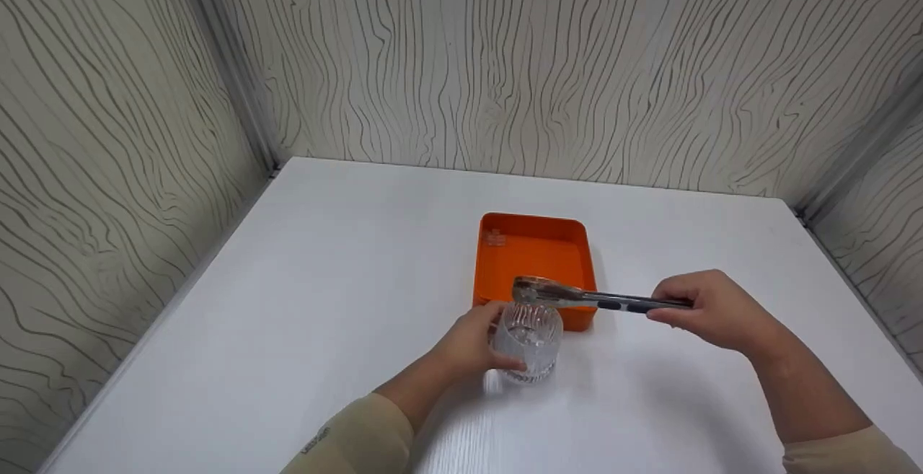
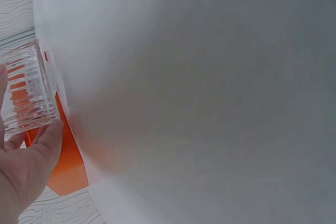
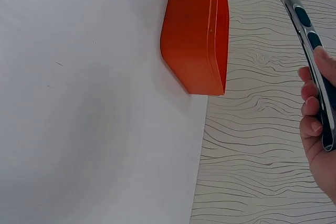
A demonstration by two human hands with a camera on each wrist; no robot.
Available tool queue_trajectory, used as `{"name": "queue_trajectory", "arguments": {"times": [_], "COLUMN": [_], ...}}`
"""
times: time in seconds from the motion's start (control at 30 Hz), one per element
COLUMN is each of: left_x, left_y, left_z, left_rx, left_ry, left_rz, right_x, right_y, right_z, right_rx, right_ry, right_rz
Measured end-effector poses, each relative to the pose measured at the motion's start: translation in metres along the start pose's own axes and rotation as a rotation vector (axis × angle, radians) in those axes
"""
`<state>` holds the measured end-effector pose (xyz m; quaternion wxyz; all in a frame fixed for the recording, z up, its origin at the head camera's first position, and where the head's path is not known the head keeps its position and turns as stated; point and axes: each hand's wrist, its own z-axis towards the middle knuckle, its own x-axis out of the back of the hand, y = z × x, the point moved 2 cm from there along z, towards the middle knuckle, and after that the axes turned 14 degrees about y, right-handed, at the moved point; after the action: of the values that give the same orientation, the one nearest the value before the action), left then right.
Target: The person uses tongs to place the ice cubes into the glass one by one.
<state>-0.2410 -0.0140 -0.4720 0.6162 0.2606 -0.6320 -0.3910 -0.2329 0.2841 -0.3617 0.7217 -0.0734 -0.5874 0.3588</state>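
Note:
A ribbed clear glass stands on the table in front of the orange tray, with something clear at its bottom that I cannot make out. My left hand grips it from the left side, thumb in front; in the left wrist view the fingers wrap the ribbed wall of the glass. Metal tongs with dark grip patches are held in my right hand, their head just over the far rim of the glass. The right wrist view shows fingers curled round the tongs. Whether the tips pinch anything, I cannot tell.
The orange tray lies directly behind the glass, and small clear cubes sit in its far left corner. White table spreads around it. Wood-patterned panels rise at the back and both sides.

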Motion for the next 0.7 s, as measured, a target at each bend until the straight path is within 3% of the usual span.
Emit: {"name": "queue_trajectory", "arguments": {"times": [0.17,0.37,0.57,0.7], "left_x": [0.0001,0.0003,0.0004,-0.0005], "left_y": [0.0005,-0.0002,-0.0004,-0.0017], "left_z": [-0.0002,0.0002,0.0006,0.0013], "left_rx": [0.017,-0.011,-0.018,-0.014], "left_ry": [-0.004,-0.001,-0.005,-0.007], "left_rz": [-0.003,0.007,-0.013,-0.002], "right_x": [-0.0006,-0.0018,-0.0028,-0.0028], "right_y": [0.0045,0.0053,0.0060,0.0074], "right_z": [-0.0029,-0.0043,-0.0054,-0.0057], "right_rx": [0.014,0.013,0.012,0.052], "right_ry": [-0.038,-0.062,-0.056,-0.033], "right_rz": [0.046,0.062,0.051,0.045]}}
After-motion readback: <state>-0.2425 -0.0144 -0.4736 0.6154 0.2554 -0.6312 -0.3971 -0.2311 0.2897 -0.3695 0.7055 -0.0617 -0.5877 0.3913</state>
